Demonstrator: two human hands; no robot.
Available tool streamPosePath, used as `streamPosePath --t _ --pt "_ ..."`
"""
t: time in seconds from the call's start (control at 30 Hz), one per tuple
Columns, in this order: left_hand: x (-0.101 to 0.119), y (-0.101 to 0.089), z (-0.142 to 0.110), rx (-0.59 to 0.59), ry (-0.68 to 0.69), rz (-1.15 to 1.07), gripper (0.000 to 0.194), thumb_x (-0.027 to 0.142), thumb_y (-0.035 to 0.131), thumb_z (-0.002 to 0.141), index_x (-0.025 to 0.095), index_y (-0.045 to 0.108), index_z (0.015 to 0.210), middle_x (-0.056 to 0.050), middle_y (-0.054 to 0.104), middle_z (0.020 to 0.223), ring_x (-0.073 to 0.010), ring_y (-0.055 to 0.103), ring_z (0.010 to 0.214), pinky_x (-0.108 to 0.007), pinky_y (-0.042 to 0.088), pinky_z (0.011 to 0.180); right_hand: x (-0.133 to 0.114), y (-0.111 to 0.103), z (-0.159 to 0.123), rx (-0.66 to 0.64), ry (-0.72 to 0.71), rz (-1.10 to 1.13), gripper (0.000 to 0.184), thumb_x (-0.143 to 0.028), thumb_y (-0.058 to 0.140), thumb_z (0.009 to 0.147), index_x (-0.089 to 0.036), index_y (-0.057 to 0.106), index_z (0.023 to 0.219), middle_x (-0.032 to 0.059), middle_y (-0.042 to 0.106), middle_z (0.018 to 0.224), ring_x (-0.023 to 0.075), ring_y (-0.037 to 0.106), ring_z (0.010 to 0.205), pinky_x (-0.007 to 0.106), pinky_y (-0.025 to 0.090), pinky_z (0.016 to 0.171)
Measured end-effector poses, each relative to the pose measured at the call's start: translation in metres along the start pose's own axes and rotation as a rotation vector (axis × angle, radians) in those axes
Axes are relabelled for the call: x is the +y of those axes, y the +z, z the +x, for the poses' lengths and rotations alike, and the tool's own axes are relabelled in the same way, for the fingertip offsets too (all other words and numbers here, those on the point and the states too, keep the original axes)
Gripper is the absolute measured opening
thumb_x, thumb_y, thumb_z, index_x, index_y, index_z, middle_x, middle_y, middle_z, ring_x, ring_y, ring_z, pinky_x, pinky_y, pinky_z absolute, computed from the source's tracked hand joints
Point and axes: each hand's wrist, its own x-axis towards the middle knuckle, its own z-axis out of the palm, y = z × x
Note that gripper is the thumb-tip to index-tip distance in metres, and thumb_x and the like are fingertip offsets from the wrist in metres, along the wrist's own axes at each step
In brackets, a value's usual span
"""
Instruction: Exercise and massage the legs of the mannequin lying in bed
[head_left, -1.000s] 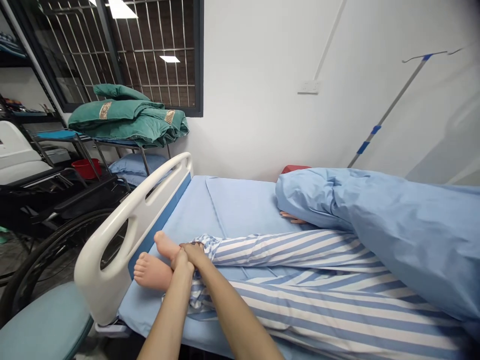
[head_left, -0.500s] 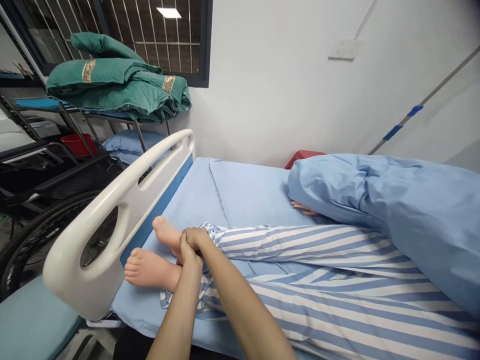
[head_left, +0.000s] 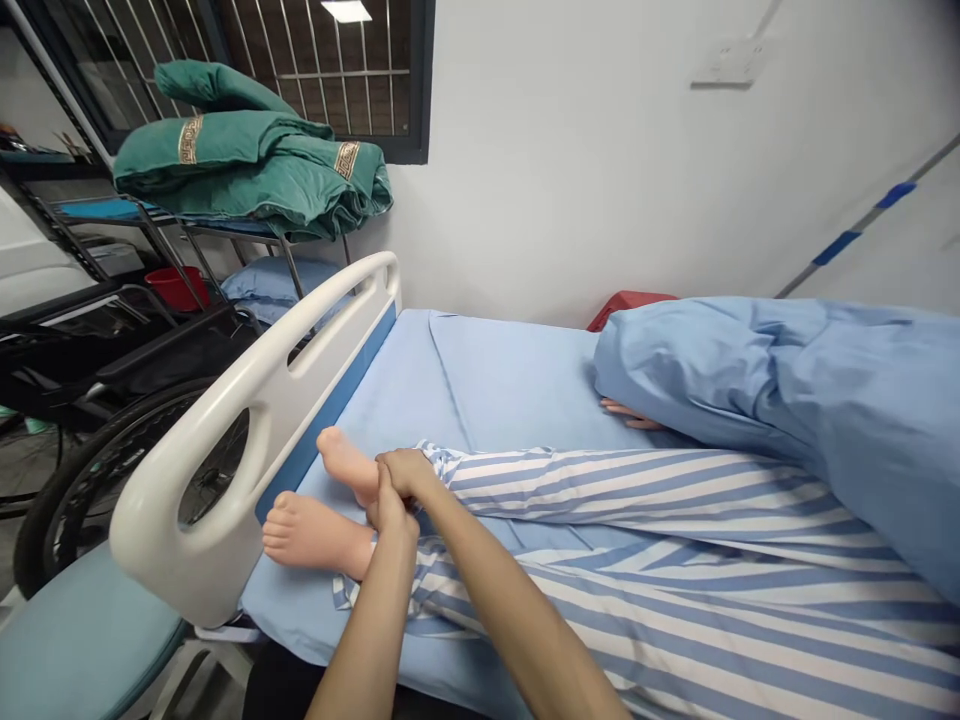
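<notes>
From the head camera, the left hand (head_left: 391, 510) and right hand (head_left: 405, 473) clench around the ankles of the mannequin's feet (head_left: 315, 535), which lie on the blue sheet (head_left: 517, 385) at the bed's foot end, just beside the white footboard (head_left: 202, 520), with striped trousers (head_left: 600, 490) running toward the blue quilt (head_left: 780, 400)

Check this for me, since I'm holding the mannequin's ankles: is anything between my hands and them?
Nothing visible. Your right hand and left hand lie directly on the mannequin's ankles. The striped trouser cuff reaches the right hand's edge but doesn't appear to come between.
</notes>
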Motion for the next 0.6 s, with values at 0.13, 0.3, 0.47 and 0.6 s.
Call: streamPosePath --t 0.13,0.3,0.47,0.6 --pt "0.005 -0.023 0.004 0.469 0.426 0.357 0.037 0.027 0.005 0.087 0.023 0.042 0.085 -0.016 0.048 0.105 -0.0355 0.036 0.118 -0.059 0.034 0.079 -0.01 -0.001 -0.025 0.079 -0.044 -0.05 0.027 -0.027 0.04 0.087 -0.017 0.058 0.104 0.0122 0.065 0.096 0.0211 0.061 0.088 0.034 0.043 0.079" --pt "0.003 -0.024 -0.005 0.501 0.613 0.339 0.03 0.025 0.011 0.087 0.022 0.035 0.07 -0.015 0.049 0.091 -0.0348 0.043 0.11 -0.059 0.033 0.08 -0.022 -0.002 -0.042 0.165 -0.078 -0.047 0.028 -0.025 0.042 0.086 -0.018 0.054 0.11 0.0109 0.062 0.106 0.0227 0.056 0.101 0.036 0.039 0.087" --pt "0.013 -0.036 -0.02 0.455 0.603 0.4 0.029 0.027 0.01 0.088 0.021 0.032 0.07 -0.013 0.048 0.09 -0.0338 0.045 0.108 -0.053 0.037 0.08 -0.023 -0.008 -0.055 0.145 -0.121 -0.005 0.037 -0.017 0.034 0.086 -0.027 0.052 0.118 0.0038 0.062 0.111 0.0183 0.056 0.104 0.032 0.039 0.087" --pt "0.022 -0.039 -0.032 0.288 0.457 0.273 0.026 0.03 0.019 0.089 0.02 0.04 0.078 -0.012 0.049 0.093 -0.0331 0.044 0.11 -0.046 0.042 0.075 -0.02 -0.015 -0.06 0.065 -0.165 0.029 0.044 -0.02 0.046 0.077 -0.027 0.051 0.12 0.0006 0.063 0.112 0.0152 0.058 0.101 0.024 0.041 0.083"
